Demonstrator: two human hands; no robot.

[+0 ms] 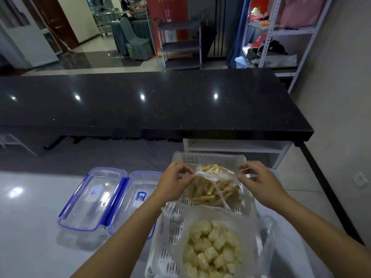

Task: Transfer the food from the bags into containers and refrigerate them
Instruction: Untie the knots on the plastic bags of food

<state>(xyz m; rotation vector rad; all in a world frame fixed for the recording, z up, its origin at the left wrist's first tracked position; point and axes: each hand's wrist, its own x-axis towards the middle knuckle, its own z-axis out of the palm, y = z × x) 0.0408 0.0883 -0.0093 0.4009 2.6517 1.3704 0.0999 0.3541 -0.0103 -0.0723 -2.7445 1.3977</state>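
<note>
**Q:** Both hands, what are they gripping?

**A:** Both pinch the mouth of the far bag [215, 187]. The left hand [174, 182] pinches the plastic on its left side, thumb and fingers together on the film. The right hand [259, 181] pinches the right side the same way. Between them the bag's top is stretched flat, with a loose white tie trailing down over the contents.

**Q:** Where does that bag sit?

**A:** At the far end of a white slotted basket [200, 159] on a pale table [30, 227]. It holds thin yellow-brown sticks of food.

**Q:** Which step is this?

**A:** It looks like opening the first bag; nothing has gone into a container yet, so the task seems barely begun. Next the mouth needs pulling wide, then the bag needs lifting left and tipping over a container without spilling.

**Q:** How many of each thing?

**A:** Two bags: the far one, and a near bag [214, 249] of pale yellow chunks at the basket's near end, its mouth loose. Two clear containers with blue trim: the left container [90, 199] and the right container [134, 197], side by side and touching, left of the basket, both empty. The left forearm crosses in front of the right one's near end. One basket. Whether the blue-trimmed lids are on or off, I cannot tell.

**Q:** And behind?

**A:** A long black counter [150, 101] across the far side.
</note>
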